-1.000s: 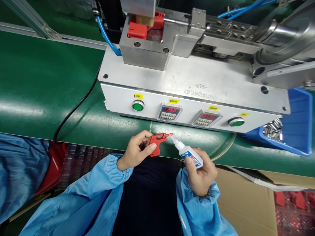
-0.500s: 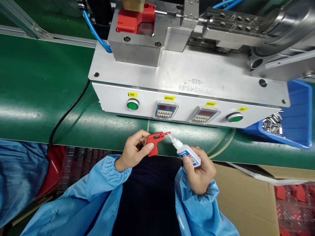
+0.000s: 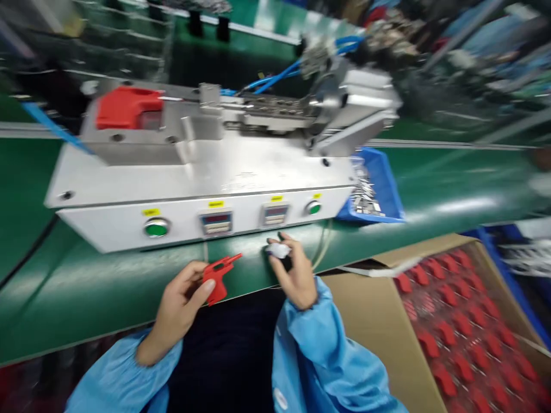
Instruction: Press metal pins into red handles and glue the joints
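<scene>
The left hand [image 3: 181, 301] holds a red plastic piece [image 3: 217, 279], shaped like a small pistol, over the near edge of the green table [image 3: 107, 295]. Its long axis slants, the thin stem pointing up and to the right, toward the right hand [image 3: 299, 278], while its short handle part hangs down toward the person.

The left thumb presses the near face, with the fingers bent behind; the forearm comes in from the lower left. The right hand, well apart from the left, reaches up from the lower right with thumb and fingers curled around a white bottle [image 3: 279, 250], which is blurred, so which way its tip faces cannot be told.

The red piece is one bright, even colour, with a slot through its upper part and a stem much narrower than its body.

Beyond the hands stands a metal machine [image 3: 258, 166], another red piece [image 3: 123, 109] seated in its block. Beside its right end is a blue bin [image 3: 390, 192] of shiny metal bits [image 3: 364, 192]. Nearer, on the right, a cardboard box [image 3: 368, 310] holds rows of red pieces.
</scene>
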`<action>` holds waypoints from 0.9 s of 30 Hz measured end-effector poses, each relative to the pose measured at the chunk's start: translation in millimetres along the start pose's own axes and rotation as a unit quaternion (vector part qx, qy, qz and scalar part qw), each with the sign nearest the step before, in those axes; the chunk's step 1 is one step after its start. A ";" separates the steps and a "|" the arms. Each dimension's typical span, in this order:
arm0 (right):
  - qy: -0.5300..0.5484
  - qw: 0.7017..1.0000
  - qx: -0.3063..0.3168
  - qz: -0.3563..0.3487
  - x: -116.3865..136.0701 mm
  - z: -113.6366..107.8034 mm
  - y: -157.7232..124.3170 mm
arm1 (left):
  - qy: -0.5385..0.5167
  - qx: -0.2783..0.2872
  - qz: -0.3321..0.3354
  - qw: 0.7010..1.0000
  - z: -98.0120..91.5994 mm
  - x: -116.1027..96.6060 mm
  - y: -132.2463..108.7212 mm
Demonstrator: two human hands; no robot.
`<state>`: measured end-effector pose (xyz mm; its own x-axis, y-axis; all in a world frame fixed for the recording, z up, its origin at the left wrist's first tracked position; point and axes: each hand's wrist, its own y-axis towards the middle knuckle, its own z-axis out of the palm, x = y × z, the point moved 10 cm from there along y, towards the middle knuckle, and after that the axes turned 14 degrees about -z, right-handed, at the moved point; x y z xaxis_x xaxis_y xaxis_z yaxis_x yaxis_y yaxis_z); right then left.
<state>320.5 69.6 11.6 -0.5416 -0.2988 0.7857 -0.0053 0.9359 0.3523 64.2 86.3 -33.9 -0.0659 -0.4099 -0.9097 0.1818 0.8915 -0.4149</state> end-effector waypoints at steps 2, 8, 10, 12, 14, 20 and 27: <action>-0.057 0.998 0.020 -0.007 -6.4 3.6 -4.3 | 0.047 0.050 -0.032 0.997 2.9 12.4 5.6; -0.100 0.993 0.007 -0.058 19.6 -33.5 -11.0 | 0.091 0.055 -0.038 0.994 -1.0 23.2 10.8; -0.130 0.989 -0.041 -0.058 26.3 -82.6 3.6 | 0.096 0.037 -0.024 0.994 -0.9 20.3 6.8; -0.204 0.973 -0.099 -0.041 17.8 -143.2 30.8 | 0.088 0.002 -0.016 0.996 -4.4 17.8 4.0; -0.283 0.955 -0.088 -0.003 -10.6 -187.3 70.2 | 0.076 -0.018 -0.015 0.997 -6.8 17.8 3.4; -0.356 0.916 0.071 0.172 -129.0 -214.1 152.7 | 0.087 0.030 -0.003 0.996 1.6 23.3 8.8; -0.302 0.933 0.057 0.190 -161.9 -212.4 148.9 | 0.082 -0.011 -0.002 0.997 0.7 18.8 7.2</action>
<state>586.0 217.6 44.8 -0.8969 0.1847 0.4018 0.2118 0.9770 0.0237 64.9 84.9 -54.0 -0.2269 -0.3773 -0.8979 0.1590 0.8952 -0.4163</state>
